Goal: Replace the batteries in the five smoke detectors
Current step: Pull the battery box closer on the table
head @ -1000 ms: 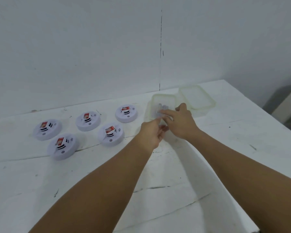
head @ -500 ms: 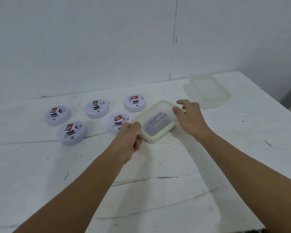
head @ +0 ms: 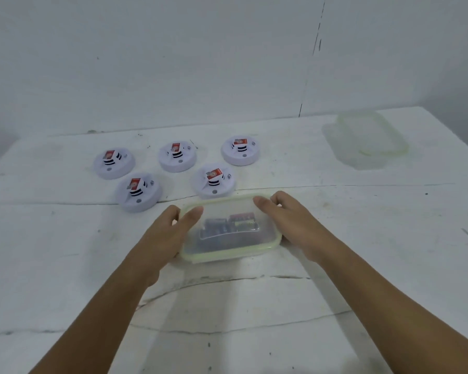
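Note:
Several white round smoke detectors lie on the table, each with a red battery on top; the nearest one (head: 213, 181) sits just beyond a lidded clear plastic container (head: 229, 247) with a pale green rim. Dark and red batteries (head: 229, 225) show through its lid. My left hand (head: 164, 234) grips the container's left end, thumb on the lid. My right hand (head: 289, 220) holds its right end, fingers curled over the far right corner. Other detectors lie at the left (head: 114, 162), the front left (head: 138, 191), the middle back (head: 177, 157) and the right back (head: 240, 150).
A second clear plastic container (head: 370, 139) stands at the back right of the white table (head: 362, 238), near the wall. The table's surface has cracks and scuffs. A grey wall rises behind the table.
Both hands have drawn the lidded container from the back right of the table toward me. It now lies lengthwise in front of the detectors.

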